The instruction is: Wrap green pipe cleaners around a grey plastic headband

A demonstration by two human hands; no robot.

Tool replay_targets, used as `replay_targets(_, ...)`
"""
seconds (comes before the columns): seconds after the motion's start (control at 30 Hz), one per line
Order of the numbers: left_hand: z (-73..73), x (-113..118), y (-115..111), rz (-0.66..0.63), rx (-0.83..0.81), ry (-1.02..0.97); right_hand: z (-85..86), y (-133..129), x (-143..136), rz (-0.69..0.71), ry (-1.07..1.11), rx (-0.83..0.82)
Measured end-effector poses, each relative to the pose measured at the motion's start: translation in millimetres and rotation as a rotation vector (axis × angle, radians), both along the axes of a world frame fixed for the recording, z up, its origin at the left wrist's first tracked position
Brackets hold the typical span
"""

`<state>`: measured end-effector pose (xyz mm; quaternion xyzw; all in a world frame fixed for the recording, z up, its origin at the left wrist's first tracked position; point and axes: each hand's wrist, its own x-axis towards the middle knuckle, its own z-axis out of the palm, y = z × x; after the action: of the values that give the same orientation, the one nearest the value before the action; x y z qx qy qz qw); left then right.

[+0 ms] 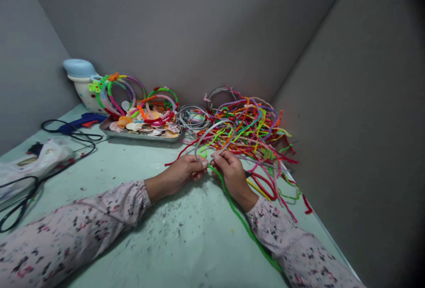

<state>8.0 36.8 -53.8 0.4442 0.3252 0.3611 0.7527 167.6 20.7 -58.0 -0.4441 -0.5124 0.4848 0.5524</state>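
Note:
A thin grey metal headband (215, 125) arches up between my two hands above the table. My left hand (186, 169) is closed in a pinch on one end of it. My right hand (232, 175) is closed around the other side near its end. From between my fingertips a long green pipe cleaner (236, 210) runs down past my right wrist and along the right sleeve. Its upper end meets the headband by my left fingertips; how it is attached there is hidden by the fingers. A short light-green curl (203, 153) shows just above my left thumb.
A heap of colourful pipe cleaners (255, 124) lies behind my right hand, with red-handled scissors (265, 185) beside it. Left of that are bare metal headbands (191, 117) and a metal tray (139, 136) of shells and wrapped headbands. A blue glue gun (78, 123), black cable (86, 148) and plastic bag (55, 159) lie left.

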Motion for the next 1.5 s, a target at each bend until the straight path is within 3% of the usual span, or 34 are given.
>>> replay_targets(0.47,1.1,0,-2,-0.045,0.016,0.036,-11.6,4,3,0.118,0.114,-0.039)
replay_targets(0.8,-2.7,1,0,-0.063,0.089,0.116,-12.5,7,3,0.031,0.082,-0.068)
replay_targets(1.27,2.0,2,-2,-0.074,0.069,0.127,-15.4,8,3,0.098,0.081,-0.055)
replay_targets(1.5,-4.7,3,-3,-0.004,0.162,0.170,-19.4,12,4,0.045,0.132,-0.071)
